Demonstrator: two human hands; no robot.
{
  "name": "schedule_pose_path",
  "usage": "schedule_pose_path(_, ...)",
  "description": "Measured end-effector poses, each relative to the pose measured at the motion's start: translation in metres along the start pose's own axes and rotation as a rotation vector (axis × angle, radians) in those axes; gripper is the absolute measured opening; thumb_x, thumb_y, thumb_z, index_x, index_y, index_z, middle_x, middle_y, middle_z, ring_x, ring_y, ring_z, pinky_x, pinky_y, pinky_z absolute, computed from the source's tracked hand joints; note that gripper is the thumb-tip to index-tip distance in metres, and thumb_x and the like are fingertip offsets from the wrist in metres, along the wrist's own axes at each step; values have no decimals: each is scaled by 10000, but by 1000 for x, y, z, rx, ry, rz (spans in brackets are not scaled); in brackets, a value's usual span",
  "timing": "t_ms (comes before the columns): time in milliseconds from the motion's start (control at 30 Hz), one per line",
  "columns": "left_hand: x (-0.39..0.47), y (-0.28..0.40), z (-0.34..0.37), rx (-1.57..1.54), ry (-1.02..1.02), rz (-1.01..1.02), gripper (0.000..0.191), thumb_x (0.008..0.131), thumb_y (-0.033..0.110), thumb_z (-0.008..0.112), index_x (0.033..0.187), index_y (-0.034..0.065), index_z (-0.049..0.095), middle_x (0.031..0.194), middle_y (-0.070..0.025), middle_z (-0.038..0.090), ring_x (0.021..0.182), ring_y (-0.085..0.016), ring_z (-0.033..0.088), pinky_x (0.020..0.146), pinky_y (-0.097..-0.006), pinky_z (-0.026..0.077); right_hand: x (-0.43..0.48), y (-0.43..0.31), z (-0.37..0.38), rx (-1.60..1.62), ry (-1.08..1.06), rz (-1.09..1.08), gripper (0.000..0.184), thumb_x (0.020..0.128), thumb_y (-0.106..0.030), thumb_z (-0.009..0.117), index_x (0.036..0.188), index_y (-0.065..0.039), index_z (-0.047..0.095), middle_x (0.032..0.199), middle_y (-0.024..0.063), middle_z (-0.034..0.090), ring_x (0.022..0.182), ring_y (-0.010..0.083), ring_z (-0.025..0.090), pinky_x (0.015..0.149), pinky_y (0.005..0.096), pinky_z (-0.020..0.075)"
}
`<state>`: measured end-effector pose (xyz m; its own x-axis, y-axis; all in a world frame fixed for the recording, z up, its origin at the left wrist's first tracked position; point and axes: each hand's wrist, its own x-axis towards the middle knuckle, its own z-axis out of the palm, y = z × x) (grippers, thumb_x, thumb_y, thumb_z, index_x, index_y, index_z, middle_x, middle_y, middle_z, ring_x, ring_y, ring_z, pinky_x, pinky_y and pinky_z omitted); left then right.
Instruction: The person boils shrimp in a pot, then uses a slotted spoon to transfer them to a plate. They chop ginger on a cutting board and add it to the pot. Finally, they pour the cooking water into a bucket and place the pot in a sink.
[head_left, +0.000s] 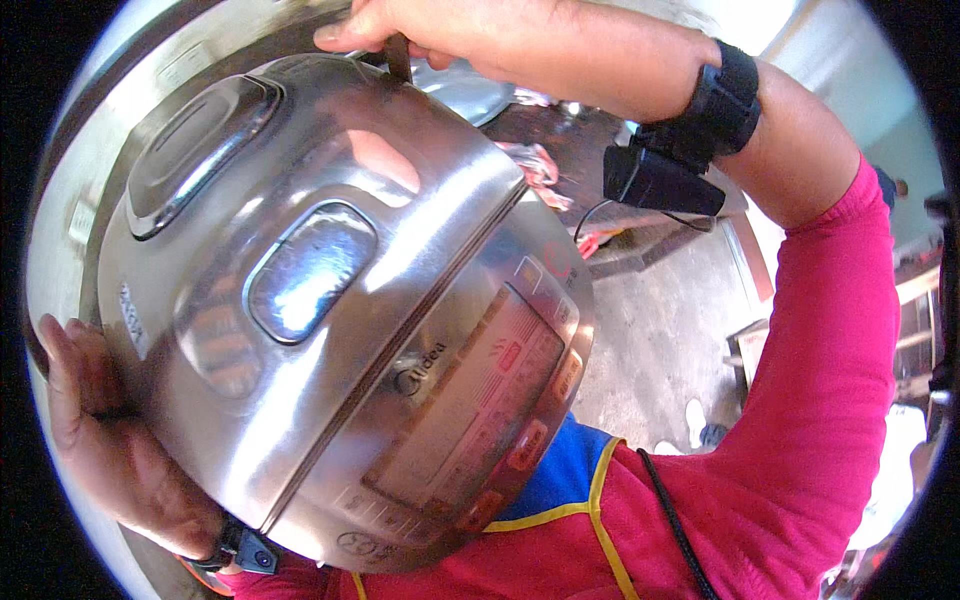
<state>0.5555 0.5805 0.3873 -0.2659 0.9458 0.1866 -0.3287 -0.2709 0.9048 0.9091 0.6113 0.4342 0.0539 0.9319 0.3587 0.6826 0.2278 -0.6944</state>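
A shiny silver Midea rice cooker (322, 322) fills the middle of the view, tilted and held close against my chest. Its lid is down, with a smooth oval button on top and a control panel (480, 405) on the front facing me. At the lower left, my left hand (112, 442) presses around the cooker's side, its fingers partly hidden behind the body. My right hand (420, 30) reaches over the far top and has its fingers around a dark handle (398, 60) at the cooker's edge. The cooker's underside is hidden.
Behind the cooker is a dark table (592, 150) with a round metal lid or bowl (465, 90) and crumpled pink material (540, 172). Concrete floor (637, 330) shows to the right, with a white shoe (695, 421). A black device (664, 180) with a cable is strapped at my right wrist.
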Motion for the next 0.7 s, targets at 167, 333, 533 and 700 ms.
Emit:
schedule_pose_path(167,-37,-73,117,-27,-345,-108,164,980,216,647,1026,60,669,891,4,658,823,-86,595,782,-262,453,-50,103,-82,-267,40,153,335,828,-347,771,721,-33,721,613,89,666,576,217,637,598,360,500)
schedule_pose_path(333,-107,-134,237,14,-390,-59,161,930,154,712,1012,18,687,794,28,621,664,-38,523,622,-187,373,-119,180,-179,0,262,344,256,821,-340,792,792,-87,767,677,77,710,560,227,628,564,363,488)
schedule_pose_path(533,-182,-174,338,-35,-553,-121,233,842,82,777,1038,-37,733,880,-28,703,765,-93,615,720,-236,474,-195,240,-277,-364,330,263,256,812,-304,767,868,-54,754,610,32,570,542,125,548,481,316,403)
schedule_pose_path(700,-227,-218,405,-37,-763,-131,207,811,94,806,971,-28,760,835,1,714,692,-64,576,645,-243,472,-256,272,-325,-126,467,604,124,825,-154,718,835,-31,727,635,-16,552,520,83,457,470,282,351)
